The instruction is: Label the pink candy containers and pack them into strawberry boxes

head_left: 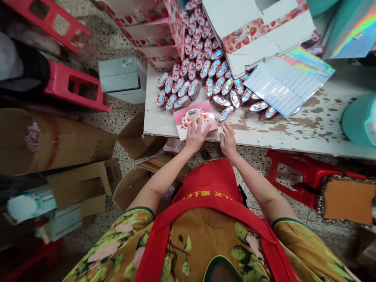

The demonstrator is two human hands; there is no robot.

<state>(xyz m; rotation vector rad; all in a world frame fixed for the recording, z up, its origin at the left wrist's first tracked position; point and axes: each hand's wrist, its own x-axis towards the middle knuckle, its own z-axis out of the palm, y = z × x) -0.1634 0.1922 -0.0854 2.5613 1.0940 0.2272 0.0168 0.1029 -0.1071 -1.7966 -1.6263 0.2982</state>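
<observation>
A pink-and-white printed box point(188, 114) with strawberries on it lies near the table's front edge. My left hand point(195, 136) rests on its front part, fingers spread over the lid. Just right of the box, at the table edge, my right hand point(228, 140) is loosely bent with its fingers a little apart and nothing visible in it. Beyond the fingers of that hand lies a small shiny foil-topped packet point(226, 113), the closest of many. Rows of similar packets point(183, 88) stand behind the box.
Flattened white carton sheets point(246, 23) and a holographic sticker sheet point(289, 80) lie over the packets. Stacked printed boxes point(158, 37) stand at the back left. A teal tub point(360, 119) sits at the right. Cardboard cartons point(85, 137) and red stools point(293, 176) flank the table point(317, 133).
</observation>
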